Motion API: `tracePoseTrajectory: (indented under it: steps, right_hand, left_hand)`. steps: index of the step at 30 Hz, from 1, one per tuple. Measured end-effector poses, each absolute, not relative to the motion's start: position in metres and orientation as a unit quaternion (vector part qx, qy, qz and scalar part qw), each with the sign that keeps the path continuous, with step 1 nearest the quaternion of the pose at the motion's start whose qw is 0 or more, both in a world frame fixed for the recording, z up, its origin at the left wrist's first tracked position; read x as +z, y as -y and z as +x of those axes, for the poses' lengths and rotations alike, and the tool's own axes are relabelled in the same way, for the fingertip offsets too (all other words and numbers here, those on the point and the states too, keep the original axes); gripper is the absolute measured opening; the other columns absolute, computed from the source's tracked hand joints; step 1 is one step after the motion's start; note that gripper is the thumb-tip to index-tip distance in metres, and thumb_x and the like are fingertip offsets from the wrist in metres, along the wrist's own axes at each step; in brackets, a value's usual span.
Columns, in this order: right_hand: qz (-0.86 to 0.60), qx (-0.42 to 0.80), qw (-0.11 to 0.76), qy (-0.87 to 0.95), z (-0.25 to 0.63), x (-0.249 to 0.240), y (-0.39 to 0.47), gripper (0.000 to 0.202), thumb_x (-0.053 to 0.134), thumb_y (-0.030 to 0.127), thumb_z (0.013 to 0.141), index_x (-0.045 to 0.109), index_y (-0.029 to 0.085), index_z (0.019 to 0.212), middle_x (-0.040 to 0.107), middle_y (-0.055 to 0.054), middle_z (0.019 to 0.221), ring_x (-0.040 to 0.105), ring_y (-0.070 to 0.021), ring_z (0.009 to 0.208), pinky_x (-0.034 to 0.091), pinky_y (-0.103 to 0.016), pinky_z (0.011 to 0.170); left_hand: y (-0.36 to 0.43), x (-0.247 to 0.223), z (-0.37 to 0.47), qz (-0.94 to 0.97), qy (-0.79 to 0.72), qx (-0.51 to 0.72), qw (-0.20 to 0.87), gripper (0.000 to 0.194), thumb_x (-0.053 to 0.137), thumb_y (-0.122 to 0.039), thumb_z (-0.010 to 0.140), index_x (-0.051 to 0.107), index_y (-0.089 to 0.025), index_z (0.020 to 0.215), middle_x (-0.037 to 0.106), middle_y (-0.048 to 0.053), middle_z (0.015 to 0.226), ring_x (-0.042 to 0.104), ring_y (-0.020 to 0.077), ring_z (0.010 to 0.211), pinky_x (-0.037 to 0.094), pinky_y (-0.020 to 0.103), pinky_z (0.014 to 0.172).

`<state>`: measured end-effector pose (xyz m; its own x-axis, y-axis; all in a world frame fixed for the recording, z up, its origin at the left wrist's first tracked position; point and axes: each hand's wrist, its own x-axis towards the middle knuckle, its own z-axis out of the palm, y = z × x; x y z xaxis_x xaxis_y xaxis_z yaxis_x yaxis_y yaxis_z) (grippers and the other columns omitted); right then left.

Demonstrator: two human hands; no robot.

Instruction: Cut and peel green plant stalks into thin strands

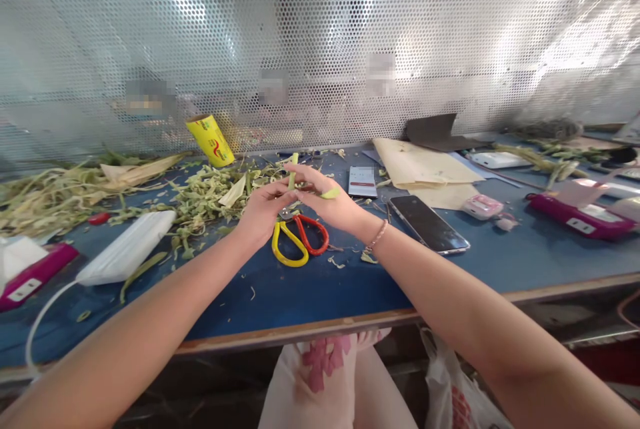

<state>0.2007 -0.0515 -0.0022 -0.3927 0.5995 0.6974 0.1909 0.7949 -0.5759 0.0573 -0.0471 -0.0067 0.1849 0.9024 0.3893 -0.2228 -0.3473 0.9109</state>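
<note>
A green stalk [293, 175] stands nearly upright between the person's hands, above the table [350, 289]; the left hand [267, 207] has a narrow grip on its lower part, while the right hand [333, 201] touches it with its fingers, though I cannot tell whether that grip is closed on it; a pale green piece [330, 193] lies against the right hand; just below them rest scissors [285, 213] with one yellow and one red handle; a heap of green trimmings [213, 192] spreads to the left, a yellow tube [213, 142] leaning behind it; a dark phone [429, 223] lies to the right.
</note>
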Motion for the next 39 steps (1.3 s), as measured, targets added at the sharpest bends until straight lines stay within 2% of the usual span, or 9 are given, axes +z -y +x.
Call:
tracePoseTrajectory:
  steps: [6, 11, 14, 19, 23, 27, 31, 34, 39]
  right_hand:
    - [-0.165, 0.142, 0.455, 0.864, 0.203, 0.0, 0.056, 0.039, 0.039, 0.006, 0.075, 0.062, 0.02, 0.104, 0.062, -0.005, 0.11, 0.052, -0.0163, 0.108, 0.04, -0.039, 0.097]
    - [-0.244, 0.18, 0.481, 0.823, 0.199, -0.003, 0.053, 0.04, 0.039, 0.012, 0.079, 0.057, 0.023, 0.112, 0.061, -0.005, 0.109, 0.053, -0.016, 0.104, 0.042, -0.037, 0.093]
    - [-0.301, 0.19, 0.5, 0.79, 0.198, -0.005, 0.05, 0.042, 0.04, 0.014, 0.077, 0.051, 0.022, 0.117, 0.057, -0.007, 0.113, 0.051, -0.0172, 0.105, 0.044, -0.035, 0.089]
    - [-0.344, 0.019, 0.468, 0.814, 0.203, -0.004, 0.052, 0.031, 0.045, 0.019, 0.075, 0.056, 0.018, 0.104, 0.052, -0.01, 0.101, 0.048, -0.0208, 0.098, 0.039, -0.042, 0.091]
    - [-0.348, -0.066, 0.459, 0.815, 0.207, -0.001, 0.052, 0.017, 0.049, 0.023, 0.076, 0.059, 0.018, 0.089, 0.048, -0.01, 0.099, 0.046, -0.021, 0.098, 0.038, -0.041, 0.09]
    - [-0.295, -0.054, 0.481, 0.824, 0.207, -0.002, 0.047, 0.015, 0.047, 0.019, 0.08, 0.059, 0.015, 0.087, 0.053, -0.008, 0.089, 0.051, -0.0173, 0.088, 0.042, -0.036, 0.083]
    - [-0.291, -0.025, 0.489, 0.822, 0.209, -0.003, 0.044, 0.022, 0.05, 0.032, 0.083, 0.065, 0.016, 0.085, 0.054, -0.006, 0.081, 0.052, -0.0142, 0.077, 0.044, -0.03, 0.075]
    - [-0.32, 0.031, 0.478, 0.818, 0.212, -0.002, 0.043, 0.025, 0.053, 0.037, 0.081, 0.067, 0.017, 0.072, 0.053, -0.003, 0.072, 0.051, -0.0112, 0.068, 0.042, -0.025, 0.065]
    - [-0.38, 0.108, 0.462, 0.794, 0.211, -0.002, 0.041, 0.041, 0.053, 0.039, 0.079, 0.048, 0.015, 0.047, 0.041, 0.002, 0.053, 0.038, -0.0073, 0.053, 0.031, -0.022, 0.052]
  left_hand:
    - [0.043, -0.012, 0.052, 0.623, -0.341, 0.565, 0.42, 0.019, 0.074, -0.032, 0.055, 0.068, -0.017, 0.065, 0.065, 0.002, 0.067, 0.056, 0.0154, 0.068, 0.044, 0.028, 0.066]
    - [0.045, -0.009, 0.052, 0.648, -0.371, 0.543, 0.384, 0.024, 0.073, -0.036, 0.055, 0.061, -0.015, 0.054, 0.059, 0.0, 0.059, 0.053, 0.0134, 0.063, 0.043, 0.027, 0.063]
    - [0.045, -0.006, 0.053, 0.637, -0.369, 0.548, 0.397, 0.025, 0.073, -0.037, 0.055, 0.061, -0.016, 0.055, 0.058, 0.0, 0.061, 0.051, 0.012, 0.063, 0.041, 0.025, 0.062]
    - [0.045, -0.006, 0.052, 0.623, -0.352, 0.552, 0.429, 0.024, 0.075, -0.032, 0.055, 0.059, -0.015, 0.054, 0.05, -0.003, 0.056, 0.044, 0.0083, 0.057, 0.034, 0.022, 0.057]
    - [0.045, -0.009, 0.052, 0.623, -0.341, 0.548, 0.442, 0.024, 0.072, -0.036, 0.06, 0.061, -0.015, 0.062, 0.053, -0.002, 0.061, 0.046, 0.0093, 0.062, 0.036, 0.023, 0.06]
    - [0.044, -0.009, 0.052, 0.618, -0.343, 0.56, 0.433, 0.027, 0.07, -0.04, 0.062, 0.061, -0.015, 0.065, 0.055, -0.001, 0.064, 0.048, 0.0103, 0.065, 0.037, 0.023, 0.064]
    - [0.038, -0.01, 0.049, 0.642, -0.346, 0.556, 0.399, 0.027, 0.069, -0.041, 0.062, 0.061, -0.016, 0.065, 0.057, 0.002, 0.08, 0.051, 0.0129, 0.078, 0.04, 0.025, 0.073]
    - [0.037, -0.013, 0.048, 0.671, -0.353, 0.528, 0.383, 0.027, 0.069, -0.042, 0.062, 0.059, -0.016, 0.065, 0.056, 0.004, 0.092, 0.052, 0.0157, 0.09, 0.041, 0.027, 0.077]
    - [0.044, -0.012, 0.048, 0.75, -0.344, 0.451, 0.339, 0.024, 0.064, -0.039, 0.067, 0.058, -0.016, 0.071, 0.053, 0.006, 0.097, 0.053, 0.0165, 0.088, 0.044, 0.032, 0.076]
